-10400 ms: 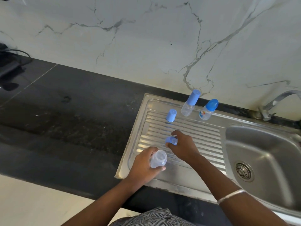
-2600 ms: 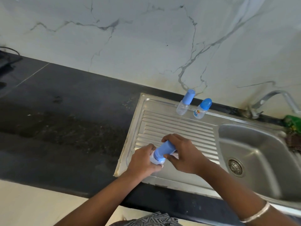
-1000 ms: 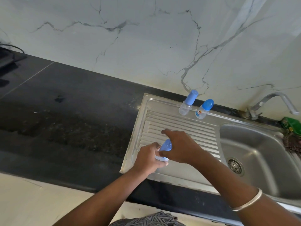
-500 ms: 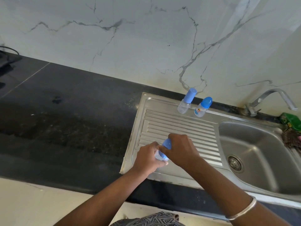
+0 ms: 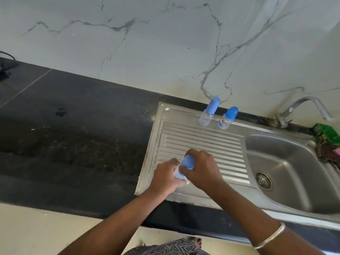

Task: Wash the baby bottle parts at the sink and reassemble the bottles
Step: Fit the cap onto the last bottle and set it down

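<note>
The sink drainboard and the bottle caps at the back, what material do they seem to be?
Sink drainboard: brushed stainless steel, judging by its grey ribbed sheen. Bottle caps: probably plastic, an opaque, smooth, uniform blue.

bottle [image 5: 178, 175]: mostly hidden by hands | green packet [image 5: 328, 133]: cut off right

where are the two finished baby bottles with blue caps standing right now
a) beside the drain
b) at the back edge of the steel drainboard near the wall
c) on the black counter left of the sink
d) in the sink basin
b: the tall blue-capped clear bottle and the shorter blue-capped printed bottle stand side by side at the back of the ribbed steel drainboard, below the marble wall.
</note>
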Available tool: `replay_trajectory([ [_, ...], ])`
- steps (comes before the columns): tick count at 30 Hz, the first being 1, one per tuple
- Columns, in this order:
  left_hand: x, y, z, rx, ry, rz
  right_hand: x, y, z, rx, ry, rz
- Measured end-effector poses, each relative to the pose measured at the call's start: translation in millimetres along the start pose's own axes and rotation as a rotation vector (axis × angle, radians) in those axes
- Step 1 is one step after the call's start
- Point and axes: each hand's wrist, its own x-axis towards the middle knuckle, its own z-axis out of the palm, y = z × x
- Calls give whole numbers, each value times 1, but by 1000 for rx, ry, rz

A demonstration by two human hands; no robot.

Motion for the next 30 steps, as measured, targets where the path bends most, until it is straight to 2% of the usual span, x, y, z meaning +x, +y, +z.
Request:
replay_trajectory([
  [5, 1, -5, 5, -21, -16, 2, 1, 6, -2, -138, -66, -65],
  [9, 3, -5, 4, -5, -25, 7, 1, 13, 0, -40, -18, -53],
  [14, 1, -3, 3, 5, -16, -1, 0, 9, 10, -86, 64, -19],
  [19, -1, -2, 3, -16, -16, -22, -1, 16, 0, 20, -47, -205],
  [26, -5, 3, 5, -82, -10, -121, -5, 23, 9, 106, 107, -221],
  [30, -7, 5, 5, -111, 21, -155, -4, 32, 13, 134, 85, -296],
])
